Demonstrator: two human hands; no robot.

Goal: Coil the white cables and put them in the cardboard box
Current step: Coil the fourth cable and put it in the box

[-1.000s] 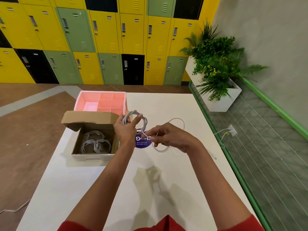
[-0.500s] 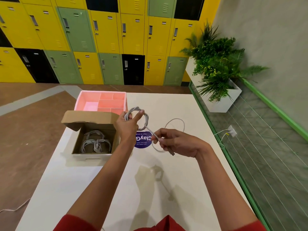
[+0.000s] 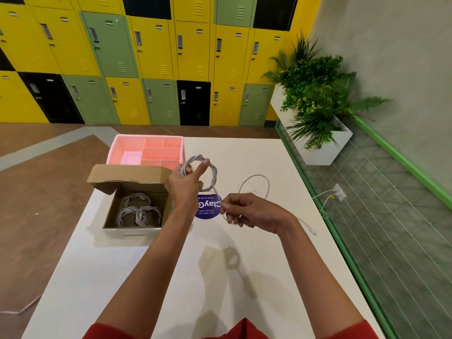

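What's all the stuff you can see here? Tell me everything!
table: one, white, in front
box: one, brown, open, table's left side
coils: at least two, white, in box
cable: one, white, coiled in left hand, tail to right hand
loop: one, white, on table past right hand, maybe same cable
tray: one, pink, behind box
sticker: one, purple, on table under hands
lockers: many, yellow, green, black, back wall
plant: one, green, white planter, right
left hand: one, grips coil
right hand: one, pinches tail

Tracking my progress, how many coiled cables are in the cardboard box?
2 in the cardboard box: left coil, right coil touching it; more may be hidden.
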